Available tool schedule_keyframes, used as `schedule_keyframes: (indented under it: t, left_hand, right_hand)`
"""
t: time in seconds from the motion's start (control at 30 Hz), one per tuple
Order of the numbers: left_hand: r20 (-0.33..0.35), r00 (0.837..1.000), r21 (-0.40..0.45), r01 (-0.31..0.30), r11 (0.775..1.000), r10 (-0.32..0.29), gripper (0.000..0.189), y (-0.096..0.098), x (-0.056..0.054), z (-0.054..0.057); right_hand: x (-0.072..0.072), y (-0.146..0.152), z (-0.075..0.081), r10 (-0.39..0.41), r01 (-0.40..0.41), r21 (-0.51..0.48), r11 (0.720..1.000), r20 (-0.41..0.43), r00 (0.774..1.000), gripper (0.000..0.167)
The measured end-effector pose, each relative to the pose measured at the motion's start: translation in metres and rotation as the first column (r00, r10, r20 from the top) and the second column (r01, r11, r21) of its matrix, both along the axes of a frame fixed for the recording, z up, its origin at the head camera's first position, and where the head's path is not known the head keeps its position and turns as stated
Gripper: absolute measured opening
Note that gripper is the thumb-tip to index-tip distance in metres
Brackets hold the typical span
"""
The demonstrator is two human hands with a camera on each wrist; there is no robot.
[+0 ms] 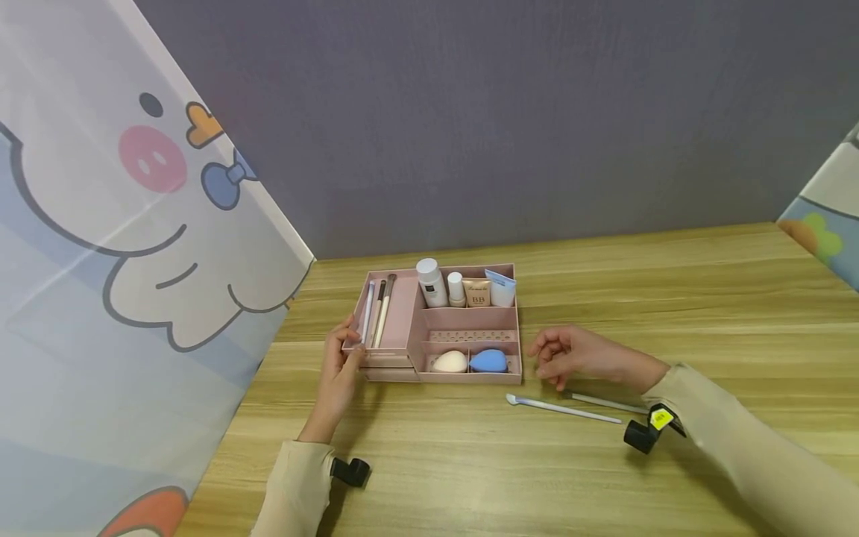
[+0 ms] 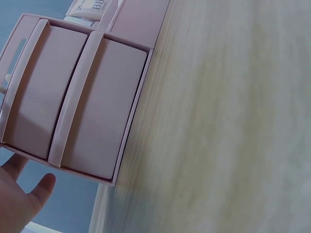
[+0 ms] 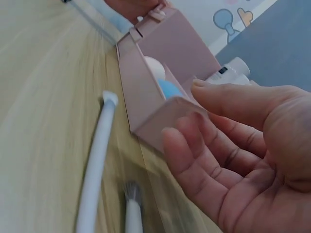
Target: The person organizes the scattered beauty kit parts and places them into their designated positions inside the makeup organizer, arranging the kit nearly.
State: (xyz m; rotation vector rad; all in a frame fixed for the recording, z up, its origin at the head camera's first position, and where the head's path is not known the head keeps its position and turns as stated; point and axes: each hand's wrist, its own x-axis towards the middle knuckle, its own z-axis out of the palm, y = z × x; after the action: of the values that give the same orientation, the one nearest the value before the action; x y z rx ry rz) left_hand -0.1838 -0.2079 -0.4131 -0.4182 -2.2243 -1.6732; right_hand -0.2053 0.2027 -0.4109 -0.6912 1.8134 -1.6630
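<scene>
A pink makeup organizer stands on the wooden table. My left hand grips its left front corner; in the left wrist view only part of that hand shows at the organizer's left side. Beyond the organizer's right wall, my right hand hovers with loosely curled fingers and holds nothing. Below that hand lie a white makeup brush with a pale flat tip and a second brush with grey bristles. Several brushes lie in the organizer's left top tray.
Upright at the organizer's back are a white bottle, a small white-capped bottle, a beige BB tube and a light blue tube. A cream sponge and a blue sponge sit in front compartments. Two drawers face front.
</scene>
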Motion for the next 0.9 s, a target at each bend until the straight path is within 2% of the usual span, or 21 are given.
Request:
schedule_keyframes:
  t: [0.27,0.53,0.9]
  left_hand:
    - [-0.001,1.0,-0.008,0.005,1.0,-0.005,0.018,0.0,-0.001,-0.001]
    - [-0.003,1.0,-0.006,0.003,1.0,-0.003,0.018,0.0,-0.001,0.0]
    - [-0.012,1.0,-0.007,0.003,1.0,-0.003,0.018,0.0,-0.001,-0.001]
  right_hand:
    - [0.0,0.014,0.0,0.039,-0.033,0.113,0.993,-0.047,0.998,0.03]
    - [0.002,0.027,0.003,0.083,-0.07,0.167,0.983,-0.074,0.994,0.029]
    - [0.008,0.043,0.009,0.123,-0.084,0.293,0.952,-0.117,0.986,0.023]
